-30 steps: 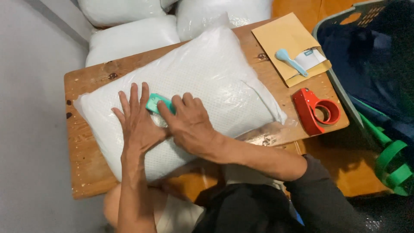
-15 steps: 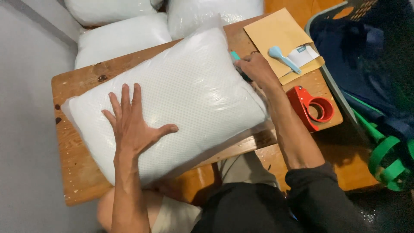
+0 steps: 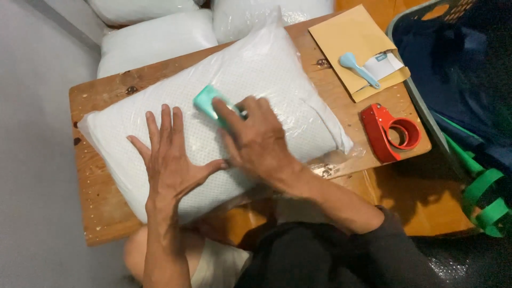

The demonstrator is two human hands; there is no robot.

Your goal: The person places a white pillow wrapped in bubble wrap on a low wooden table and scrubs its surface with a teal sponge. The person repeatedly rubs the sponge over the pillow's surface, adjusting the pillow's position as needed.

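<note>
A white pillow sealed in clear plastic (image 3: 256, 80) lies across a small wooden table (image 3: 96, 208). My left hand (image 3: 170, 160) rests flat on the pillow's near left part, fingers spread. My right hand (image 3: 256, 141) presses a small teal block-shaped tool (image 3: 209, 102) against the plastic near the pillow's middle, just right of my left hand.
A red tape dispenser (image 3: 389, 130) sits at the table's right edge. A brown envelope (image 3: 354, 45) with a light blue tool (image 3: 357, 66) and a card lies at the far right. More bagged pillows (image 3: 154, 37) lie behind. A basket of dark cloth (image 3: 458, 69) stands to the right.
My right hand with the teal tool went from the pillow's middle out to its far right edge, then back to the middle. My left hand stayed flat on the pillow.
</note>
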